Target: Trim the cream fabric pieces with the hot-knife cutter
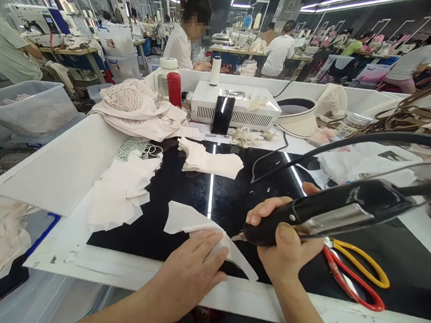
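Observation:
My right hand (284,247) is wrapped round a black handheld tool (335,208) with a cable, its thin tip pointing left at the edge of a pale fabric piece (189,215). Fingers stretched, my left hand (192,265) lies flat on that piece, which rests on a glossy black surface (162,242). A loose pile of cut pale pieces (118,194) is at the left, and a neater stack (213,161) lies farther back. Scissors (354,275) with red and yellow handles lie right of my right hand.
Behind the black surface stand a white box (241,99), a phone (223,114), a red bottle (174,90) and heaped fabric (135,110). A black cable (262,153) crosses the right side. A visor (298,115) sits at the back. People work beyond.

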Demonstrator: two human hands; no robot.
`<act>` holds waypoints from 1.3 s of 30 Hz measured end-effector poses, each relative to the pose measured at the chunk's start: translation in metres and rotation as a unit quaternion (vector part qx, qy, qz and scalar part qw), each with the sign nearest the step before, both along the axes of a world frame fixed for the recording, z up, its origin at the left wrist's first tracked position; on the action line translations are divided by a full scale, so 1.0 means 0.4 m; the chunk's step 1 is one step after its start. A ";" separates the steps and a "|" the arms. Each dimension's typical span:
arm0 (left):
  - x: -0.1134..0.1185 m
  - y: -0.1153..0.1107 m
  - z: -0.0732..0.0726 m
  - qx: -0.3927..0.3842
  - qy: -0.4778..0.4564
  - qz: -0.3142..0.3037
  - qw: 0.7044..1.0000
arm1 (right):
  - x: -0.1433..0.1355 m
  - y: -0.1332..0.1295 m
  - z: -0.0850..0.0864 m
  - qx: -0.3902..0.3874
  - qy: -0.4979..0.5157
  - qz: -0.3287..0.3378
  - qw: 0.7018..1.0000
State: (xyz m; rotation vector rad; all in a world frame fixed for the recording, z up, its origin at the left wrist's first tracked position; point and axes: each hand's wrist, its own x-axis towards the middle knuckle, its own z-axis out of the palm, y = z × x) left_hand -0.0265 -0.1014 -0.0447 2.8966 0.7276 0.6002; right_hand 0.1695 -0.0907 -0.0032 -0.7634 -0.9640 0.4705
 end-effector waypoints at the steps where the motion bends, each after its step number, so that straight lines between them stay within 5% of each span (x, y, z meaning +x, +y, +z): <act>1: -0.012 0.013 0.006 0.005 0.000 -0.005 1.000 | 0.005 0.003 0.002 0.000 0.000 -0.004 1.000; 8: -0.080 0.069 -0.008 0.029 0.066 -0.026 0.997 | 0.032 -0.012 0.044 0.005 0.031 -0.010 0.999; 17: 0.042 -0.015 -0.017 0.092 0.109 0.054 0.988 | 0.037 -0.096 0.054 -0.004 0.031 -0.001 1.000; 24: 0.043 -0.011 0.014 0.101 0.121 0.054 0.986 | 0.047 -0.096 0.031 0.007 0.041 -0.023 0.999; 31: 0.064 -0.004 0.062 0.077 0.043 -0.057 0.994 | 0.042 -0.084 0.009 0.019 0.041 -0.006 0.999; 39: 0.100 0.030 0.006 0.082 -0.006 -0.137 0.987 | 0.034 -0.087 -0.007 0.019 0.035 0.015 0.999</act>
